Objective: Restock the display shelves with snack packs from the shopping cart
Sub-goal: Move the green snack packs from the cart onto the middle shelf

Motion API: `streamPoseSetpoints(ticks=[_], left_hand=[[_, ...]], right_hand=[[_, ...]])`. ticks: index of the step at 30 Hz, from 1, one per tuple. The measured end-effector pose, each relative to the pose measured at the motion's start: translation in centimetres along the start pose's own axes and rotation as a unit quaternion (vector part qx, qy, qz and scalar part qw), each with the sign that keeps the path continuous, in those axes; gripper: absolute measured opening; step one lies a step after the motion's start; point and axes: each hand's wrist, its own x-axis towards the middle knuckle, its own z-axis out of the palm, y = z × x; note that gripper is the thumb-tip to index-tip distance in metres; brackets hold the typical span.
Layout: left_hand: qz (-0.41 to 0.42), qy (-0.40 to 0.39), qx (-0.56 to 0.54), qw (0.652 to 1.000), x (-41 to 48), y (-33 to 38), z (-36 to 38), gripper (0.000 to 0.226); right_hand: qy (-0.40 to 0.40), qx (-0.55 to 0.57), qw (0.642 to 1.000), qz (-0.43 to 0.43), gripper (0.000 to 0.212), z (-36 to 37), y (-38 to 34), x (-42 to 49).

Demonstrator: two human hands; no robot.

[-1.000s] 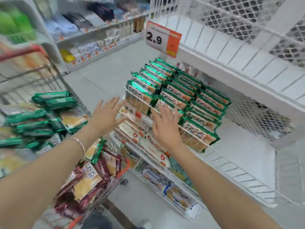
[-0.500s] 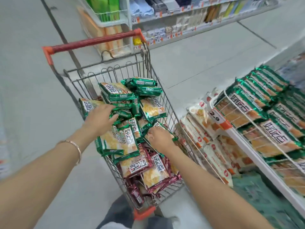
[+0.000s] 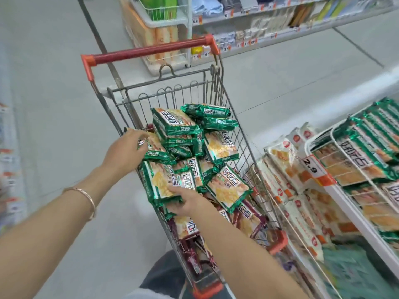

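Note:
A wire shopping cart (image 3: 216,87) with a red handle holds a heap of green snack packs (image 3: 220,145) over dark red packs (image 3: 194,262). My left hand (image 3: 126,148) grips the left edge of a green pack (image 3: 155,151) at the cart's left side. My right hand (image 3: 187,201) holds the lower end of another green pack (image 3: 164,182) near the cart's front. On the right, the white wire display shelf (image 3: 336,190) carries rows of the same green packs (image 3: 362,145).
A 2.9 price tag (image 3: 313,167) hangs on the shelf's front edge. White and orange packs (image 3: 287,169) fill the racks below it, right beside the cart. Store shelving (image 3: 259,29) and a white basket stand (image 3: 164,24) lie across the aisle beyond grey floor.
My view swung left from the display shelf to the cart. Both hands left the shelved packs, dropped into the cart, and now each holds a green pack.

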Motion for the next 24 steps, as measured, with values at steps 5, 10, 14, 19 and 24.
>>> streamPoseSetpoints(ticks=[5, 10, 14, 19, 24], left_hand=[[0.000, -0.018, -0.083, 0.996, 1.6, 2.7, 0.3, 0.033], [-0.150, -0.314, -0.256, 0.902, 2.8, 5.5, 3.1, 0.113], [-0.209, -0.317, -0.369, 0.848, 3.2, 7.0, 5.3, 0.124], [-0.185, -0.222, -0.334, 0.897, 2.5, 6.5, 5.4, 0.109], [-0.194, -0.186, -0.332, 0.904, 2.4, 4.1, 4.7, 0.136]], right_hand=[[0.003, -0.068, 0.988, -0.137, 0.043, -3.4, -4.7, -3.9], [-0.050, -0.131, 0.954, -0.263, 0.114, -7.1, -8.9, -9.2], [-0.014, -0.051, 0.953, -0.299, 0.064, -10.1, -9.1, -8.7], [0.295, -0.160, 0.924, -0.185, 0.052, -16.0, -5.9, -2.6], [0.307, -0.124, 0.933, -0.138, 0.100, -14.5, -4.6, -1.4]])
